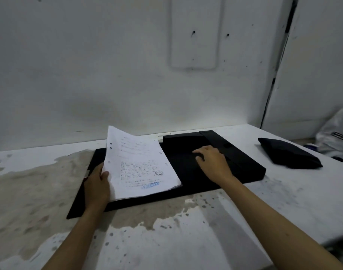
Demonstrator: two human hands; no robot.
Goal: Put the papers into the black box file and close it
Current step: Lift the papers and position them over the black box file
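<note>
A black box file [250, 172] lies open and flat on the table, its tray on the right and its cover spread out to the left. My left hand [97, 184] grips the left edge of a stack of white papers [139, 164], punched and printed, with a blue stamp near the bottom. The stack rests on the file's left half, its far end lifted and curling up. My right hand [211, 162] lies palm down on the right half of the file, fingers spread, holding nothing.
The white table [186, 240] has worn, stained patches on the left and front. A black pouch [287, 153] lies at the right. A white wall [108, 75] rises just behind the table. White fabric [336, 133] shows at the far right edge.
</note>
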